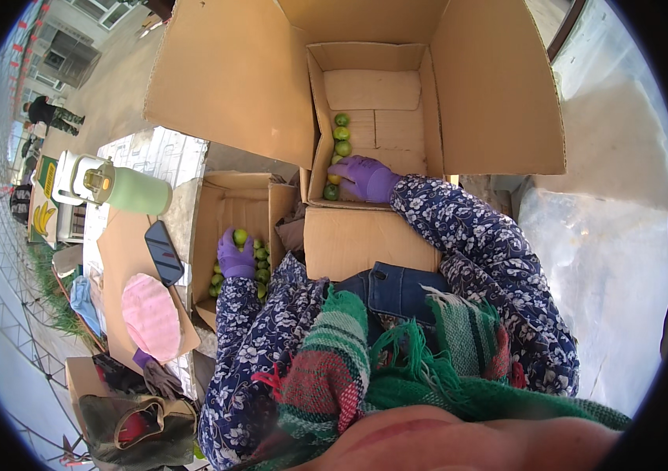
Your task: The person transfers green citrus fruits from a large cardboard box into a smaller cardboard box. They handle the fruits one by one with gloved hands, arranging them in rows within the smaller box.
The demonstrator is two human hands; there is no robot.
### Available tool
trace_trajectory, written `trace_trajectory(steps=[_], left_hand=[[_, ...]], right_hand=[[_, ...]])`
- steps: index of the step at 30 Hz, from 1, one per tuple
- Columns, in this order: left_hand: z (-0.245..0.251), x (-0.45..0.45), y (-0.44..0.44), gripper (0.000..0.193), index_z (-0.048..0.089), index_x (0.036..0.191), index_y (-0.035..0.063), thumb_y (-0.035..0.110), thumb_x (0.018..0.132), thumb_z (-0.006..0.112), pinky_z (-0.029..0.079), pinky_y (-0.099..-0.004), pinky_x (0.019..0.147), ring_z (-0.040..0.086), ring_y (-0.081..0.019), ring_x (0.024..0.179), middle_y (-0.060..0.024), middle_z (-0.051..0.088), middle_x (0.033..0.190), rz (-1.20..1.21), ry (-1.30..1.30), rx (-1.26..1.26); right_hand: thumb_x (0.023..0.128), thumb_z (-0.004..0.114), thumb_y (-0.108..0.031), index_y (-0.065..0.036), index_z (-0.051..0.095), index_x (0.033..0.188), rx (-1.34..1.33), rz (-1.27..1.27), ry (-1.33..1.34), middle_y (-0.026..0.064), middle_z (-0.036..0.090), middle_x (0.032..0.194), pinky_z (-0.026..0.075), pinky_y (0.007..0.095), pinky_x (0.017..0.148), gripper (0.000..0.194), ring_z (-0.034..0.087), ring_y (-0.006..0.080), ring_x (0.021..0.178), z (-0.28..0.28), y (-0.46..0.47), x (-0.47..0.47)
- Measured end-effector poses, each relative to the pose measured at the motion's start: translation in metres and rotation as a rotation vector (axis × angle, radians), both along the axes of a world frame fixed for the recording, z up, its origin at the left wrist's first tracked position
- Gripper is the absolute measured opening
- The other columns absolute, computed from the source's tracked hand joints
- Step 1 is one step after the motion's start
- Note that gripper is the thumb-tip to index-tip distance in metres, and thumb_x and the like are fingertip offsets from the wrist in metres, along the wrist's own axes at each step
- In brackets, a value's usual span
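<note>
My right hand (364, 178), in a purple glove, is down inside a cardboard box (407, 159). Its fingers are around a yellow-green citrus fruit (334, 178) by the box's left wall. That fruit sits in a single row with several others: green fruits (342, 133) lie beyond it and a darker green one (331, 192) on the near side. In a lower cardboard box (239, 197) to the left, my gloved left hand (236, 257) has its fingers about a green fruit (240, 237). Loose green fruits (262, 265) lie beneath and beside that hand, partly hidden by it.
Wide raised flaps (234, 76) surround the right box. At left, a ledge (184, 156) bears a green bottle (136, 188), a phone (164, 253) and a pink disc (151, 317) on cardboard. A dark bag (139, 427) sits lower left. A person (54, 116) stands far off.
</note>
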State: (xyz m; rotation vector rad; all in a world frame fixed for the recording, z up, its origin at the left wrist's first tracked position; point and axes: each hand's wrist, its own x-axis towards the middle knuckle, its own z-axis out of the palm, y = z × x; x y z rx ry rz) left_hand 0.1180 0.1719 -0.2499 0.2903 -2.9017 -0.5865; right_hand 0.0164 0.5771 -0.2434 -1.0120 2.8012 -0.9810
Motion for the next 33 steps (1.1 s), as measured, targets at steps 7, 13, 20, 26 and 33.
trace_trajectory(steps=[7,13,20,26,33], left_hand=[[-0.066,0.045,-0.112,0.063,0.064,0.130,0.0044,0.046,0.085,0.078,0.051,-0.0495,0.104,0.063,-0.0409,0.122,-0.0220,0.064,0.132,0.433,-0.407,-0.330],[-0.086,0.057,-0.150,0.066,0.065,0.131,0.0033,0.055,0.090,0.067,0.051,-0.0523,0.105,0.063,-0.0411,0.125,-0.0233,0.064,0.133,0.602,-0.456,-0.314],[-0.086,0.055,-0.139,0.058,0.054,0.146,0.0127,0.030,0.093,0.067,0.050,-0.0536,0.106,0.062,-0.0425,0.125,-0.0230,0.060,0.139,0.549,-0.383,-0.368],[-0.071,0.048,-0.131,0.057,0.054,0.147,0.0153,0.022,0.091,0.066,0.051,-0.0530,0.104,0.062,-0.0429,0.124,-0.0213,0.060,0.138,0.528,-0.496,-0.405],[-0.062,0.013,-0.113,0.032,0.067,0.117,0.0080,0.027,0.091,0.068,0.052,-0.0545,0.098,0.064,-0.0446,0.116,-0.0248,0.066,0.124,0.410,-0.254,-0.314]], right_hand=[[0.094,0.061,-0.018,-0.014,0.061,0.138,0.108,0.125,-0.043,0.0150,0.062,0.135,0.050,0.0485,0.104,0.044,0.062,0.0370,0.122,-0.015,-0.006,-0.003],[0.094,0.063,-0.019,-0.017,0.061,0.139,0.195,0.102,-0.135,0.0135,0.063,0.134,0.051,0.0482,0.103,0.045,0.063,0.0370,0.121,-0.008,-0.004,0.001],[0.091,0.065,-0.016,-0.016,0.064,0.135,0.427,0.034,-0.021,0.0167,0.065,0.129,0.053,0.0475,0.098,0.044,0.066,0.0376,0.114,0.008,-0.007,0.000],[0.088,0.064,-0.009,-0.014,0.067,0.127,0.352,0.049,-0.036,0.0147,0.066,0.127,0.053,0.0461,0.100,0.040,0.064,0.0350,0.120,0.003,0.000,0.007],[0.093,0.061,-0.015,-0.015,0.068,0.126,0.612,-0.127,-0.179,0.0142,0.072,0.121,0.056,0.0461,0.096,0.034,0.070,0.0347,0.113,0.010,0.001,0.001]])
